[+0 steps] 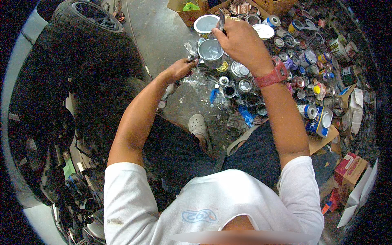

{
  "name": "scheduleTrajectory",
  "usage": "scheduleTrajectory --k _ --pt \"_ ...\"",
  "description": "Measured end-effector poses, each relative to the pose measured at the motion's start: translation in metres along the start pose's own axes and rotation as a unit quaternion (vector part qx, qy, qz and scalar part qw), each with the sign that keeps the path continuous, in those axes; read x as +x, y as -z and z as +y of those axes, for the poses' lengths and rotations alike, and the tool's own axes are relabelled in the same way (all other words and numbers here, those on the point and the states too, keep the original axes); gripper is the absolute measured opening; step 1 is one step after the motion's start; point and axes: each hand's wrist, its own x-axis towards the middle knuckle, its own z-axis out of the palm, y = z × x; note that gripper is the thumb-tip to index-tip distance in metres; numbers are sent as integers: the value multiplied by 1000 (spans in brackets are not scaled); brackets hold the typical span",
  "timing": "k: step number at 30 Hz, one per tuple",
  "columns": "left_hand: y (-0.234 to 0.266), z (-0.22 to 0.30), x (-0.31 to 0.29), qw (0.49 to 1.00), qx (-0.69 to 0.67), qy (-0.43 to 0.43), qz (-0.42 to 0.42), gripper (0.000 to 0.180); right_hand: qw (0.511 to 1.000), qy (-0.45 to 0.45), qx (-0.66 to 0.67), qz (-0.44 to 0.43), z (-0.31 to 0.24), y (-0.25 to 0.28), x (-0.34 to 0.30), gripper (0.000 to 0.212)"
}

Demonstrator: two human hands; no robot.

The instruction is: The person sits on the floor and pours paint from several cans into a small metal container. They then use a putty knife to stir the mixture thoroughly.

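A round grey cup (pixel 211 52) with pale, glossy liquid inside sits in front of me, its mouth facing up. My left hand (pixel 182 68) is closed at the cup's left side and appears to grip it there; the exact hold is hidden by the fingers. To the right and farther off, my right hand (pixel 241 38) pinches a narrow dark flat tool (pixel 221 20), whose kind I cannot make out. Just beyond the cup stands a white tub (pixel 206 24) with greyish contents. A white-topped can (pixel 263 31) lies right beside my right hand.
Many paint cans (pixel 308 57) crowd the floor on the right. Cardboard boxes (pixel 188 15) stand at the far side, and a red-and-tan carton (pixel 350 171) is at the lower right. At left is a car wheel (pixel 87 18). White spills mark the concrete floor (pixel 163 36).
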Motion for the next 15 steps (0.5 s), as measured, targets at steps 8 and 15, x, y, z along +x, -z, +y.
scheduleTrajectory --k 8,15 --pt "-3 6 -12 999 -20 -17 17 59 995 -35 82 47 -10 -2 1 47" --pt "1 13 -15 1000 8 -2 3 58 998 -32 55 0 -12 -15 -2 45"
